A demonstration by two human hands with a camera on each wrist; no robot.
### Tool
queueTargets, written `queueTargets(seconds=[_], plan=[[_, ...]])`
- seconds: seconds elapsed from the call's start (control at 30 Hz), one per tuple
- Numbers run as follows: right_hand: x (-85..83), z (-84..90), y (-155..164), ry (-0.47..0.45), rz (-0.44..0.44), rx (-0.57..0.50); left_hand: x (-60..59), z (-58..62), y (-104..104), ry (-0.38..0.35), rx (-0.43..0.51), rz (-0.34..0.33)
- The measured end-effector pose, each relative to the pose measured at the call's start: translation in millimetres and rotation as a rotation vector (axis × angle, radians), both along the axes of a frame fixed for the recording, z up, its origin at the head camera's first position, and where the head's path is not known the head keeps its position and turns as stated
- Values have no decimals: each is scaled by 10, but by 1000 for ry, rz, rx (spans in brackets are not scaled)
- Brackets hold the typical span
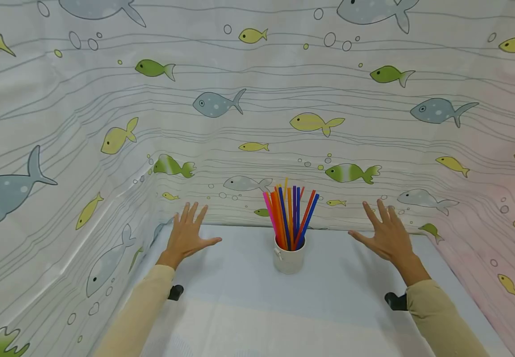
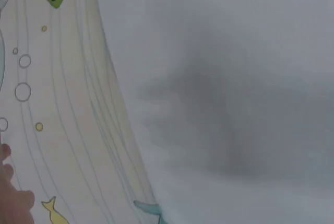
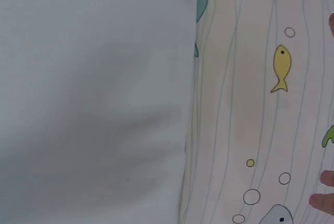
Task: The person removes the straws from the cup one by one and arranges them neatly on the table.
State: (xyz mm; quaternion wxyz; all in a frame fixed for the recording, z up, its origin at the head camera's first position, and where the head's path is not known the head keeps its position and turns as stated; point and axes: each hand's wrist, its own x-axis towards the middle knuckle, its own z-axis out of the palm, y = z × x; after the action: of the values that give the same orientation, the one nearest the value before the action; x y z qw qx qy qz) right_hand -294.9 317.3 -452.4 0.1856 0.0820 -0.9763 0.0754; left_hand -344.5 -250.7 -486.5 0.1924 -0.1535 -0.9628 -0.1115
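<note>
In the head view a white cup (image 1: pixel 289 261) stands on the table, holding several coloured sticks (image 1: pixel 289 218) in pink, orange, red, purple and blue. To its left my left hand (image 1: pixel 187 233) is held over the table with fingers spread and nothing in it. On the cup's other side my right hand (image 1: pixel 386 235) is spread the same way, also bare. Only fingertips (image 2: pixel 15 198) of the left hand show at the lower left of the left wrist view. Fingertips (image 3: pixel 324 203) of the right hand appear at the right edge of the right wrist view.
The pale table (image 1: pixel 248 292) has fish-printed sheeting (image 1: pixel 257 124) behind it and along both sides. Each hand casts a soft shadow on the tabletop. A black wrist device shows below the left wrist (image 1: pixel 175 292) and another below the right wrist (image 1: pixel 395 301).
</note>
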Motion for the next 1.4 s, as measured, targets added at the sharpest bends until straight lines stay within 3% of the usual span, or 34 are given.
queueTargets(seconds=[0.07,0.23,0.3,0.37,0.5,0.57,0.77,0.87,1.13,1.4], plan=[[-1,-3,-33,-17,26,-111,4,-28,67,-48,151,-10],[-65,20,-224,67,121,-511,-7,34,402,-218,696,-97],[-99,53,-340,97,137,-627,-7,102,559,-264,850,-171],[-131,83,-473,102,130,-701,31,192,726,-305,936,-246],[-174,100,-743,67,116,-788,138,280,1066,-333,981,-366],[-197,77,-860,56,121,-814,143,211,1221,-315,963,-398],[-237,-56,-1107,21,102,-872,83,-177,1556,-323,895,-390],[-235,-126,-1179,-16,58,-923,92,-293,1672,-352,903,-402],[-238,-270,-1320,-76,40,-1011,114,-422,1872,-403,958,-385],[-276,-301,-1409,-64,61,-1086,108,-446,1959,-434,986,-386]])
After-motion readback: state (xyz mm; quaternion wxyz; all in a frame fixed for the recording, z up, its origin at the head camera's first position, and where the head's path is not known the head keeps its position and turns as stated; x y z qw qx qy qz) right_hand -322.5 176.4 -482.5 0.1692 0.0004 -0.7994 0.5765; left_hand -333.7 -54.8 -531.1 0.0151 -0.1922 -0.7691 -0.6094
